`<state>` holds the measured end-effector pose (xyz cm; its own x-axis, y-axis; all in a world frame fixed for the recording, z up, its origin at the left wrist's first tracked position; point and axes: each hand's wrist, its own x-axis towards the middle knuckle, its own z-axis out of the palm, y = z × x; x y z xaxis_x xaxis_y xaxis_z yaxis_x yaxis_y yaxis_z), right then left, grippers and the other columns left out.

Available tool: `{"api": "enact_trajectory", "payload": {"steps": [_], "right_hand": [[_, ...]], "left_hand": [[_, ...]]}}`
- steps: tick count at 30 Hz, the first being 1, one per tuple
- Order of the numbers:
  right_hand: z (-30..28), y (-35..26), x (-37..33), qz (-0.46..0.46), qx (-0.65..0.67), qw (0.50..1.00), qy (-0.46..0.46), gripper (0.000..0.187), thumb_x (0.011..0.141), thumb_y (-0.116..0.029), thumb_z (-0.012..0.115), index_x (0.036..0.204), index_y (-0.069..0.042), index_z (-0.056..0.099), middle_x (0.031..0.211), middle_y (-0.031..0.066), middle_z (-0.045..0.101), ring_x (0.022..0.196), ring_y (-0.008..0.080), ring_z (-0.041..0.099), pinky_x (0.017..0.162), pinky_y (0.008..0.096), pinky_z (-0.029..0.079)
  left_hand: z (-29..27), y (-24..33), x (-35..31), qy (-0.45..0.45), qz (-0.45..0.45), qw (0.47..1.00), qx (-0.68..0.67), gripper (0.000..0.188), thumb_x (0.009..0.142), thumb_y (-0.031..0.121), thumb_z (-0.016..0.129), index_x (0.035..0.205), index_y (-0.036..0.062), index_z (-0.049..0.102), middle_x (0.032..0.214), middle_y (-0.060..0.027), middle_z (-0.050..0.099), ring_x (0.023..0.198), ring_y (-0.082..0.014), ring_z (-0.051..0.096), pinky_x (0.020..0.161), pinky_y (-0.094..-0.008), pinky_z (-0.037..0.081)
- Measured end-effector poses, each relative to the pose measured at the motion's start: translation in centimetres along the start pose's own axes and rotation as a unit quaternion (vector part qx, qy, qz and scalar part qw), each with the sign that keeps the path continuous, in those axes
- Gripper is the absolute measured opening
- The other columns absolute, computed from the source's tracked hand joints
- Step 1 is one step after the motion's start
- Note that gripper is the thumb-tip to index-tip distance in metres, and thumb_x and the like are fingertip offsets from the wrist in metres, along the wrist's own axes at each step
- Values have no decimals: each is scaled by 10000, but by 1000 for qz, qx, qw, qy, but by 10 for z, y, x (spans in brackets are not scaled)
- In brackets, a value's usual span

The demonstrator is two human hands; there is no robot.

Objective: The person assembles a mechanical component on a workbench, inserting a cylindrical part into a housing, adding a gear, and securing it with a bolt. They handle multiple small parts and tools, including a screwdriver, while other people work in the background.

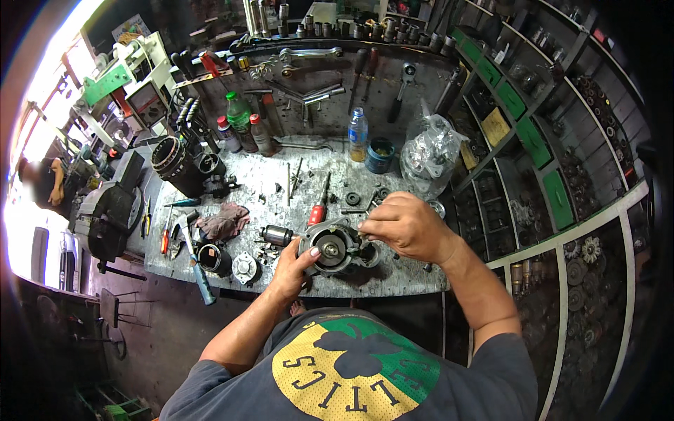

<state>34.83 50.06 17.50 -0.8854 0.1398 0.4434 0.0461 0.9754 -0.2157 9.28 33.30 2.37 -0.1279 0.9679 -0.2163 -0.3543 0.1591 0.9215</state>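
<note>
A round grey metal motor housing [342,266] stands on the near edge of the workbench, its open face showing a shaft in the middle. My left hand [289,271] grips its left side, thumb lying over the rim. Above the housing's upper right rim, my right hand [406,228] is closed in a pinch; whatever sits between the fingertips is too small to make out. A dark cylindrical part [276,235] lies left of the housing. Just behind stands a screwdriver with a red handle [317,214]. Small rings [352,198] lie beyond my right hand.
A hammer [199,270], a rag [225,221] and a round metal cover [245,268] lie to the left. Bottles [240,116] and a plastic bag of parts [432,158] line the back. Shelves with green drawer fronts [533,142] rise at the right.
</note>
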Motion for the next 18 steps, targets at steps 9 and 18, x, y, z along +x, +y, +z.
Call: {"api": "enact_trajectory", "payload": {"steps": [9, 18], "right_hand": [[-5, -32, 37, -27, -117, 979, -163, 183, 896, -170, 704, 1050, -150, 803, 927, -7, 716, 912, 229, 727, 884, 394, 512], [25, -28, 7, 99, 12, 993, -69, 205, 934, -222, 811, 1112, -121, 812, 967, 37, 757, 912, 278, 719, 883, 427, 517]], "left_hand": [[8, 2, -6, -7, -36, 999, 34, 609, 1004, 357, 702, 1476, -8, 580, 1306, -99, 714, 1171, -187, 663, 1049, -366, 517], [9, -5, -13, 6, -63, 992, -112, 655, 982, 434, 709, 1496, 41, 598, 1314, -75, 733, 1182, -201, 705, 1016, -370, 559]]}}
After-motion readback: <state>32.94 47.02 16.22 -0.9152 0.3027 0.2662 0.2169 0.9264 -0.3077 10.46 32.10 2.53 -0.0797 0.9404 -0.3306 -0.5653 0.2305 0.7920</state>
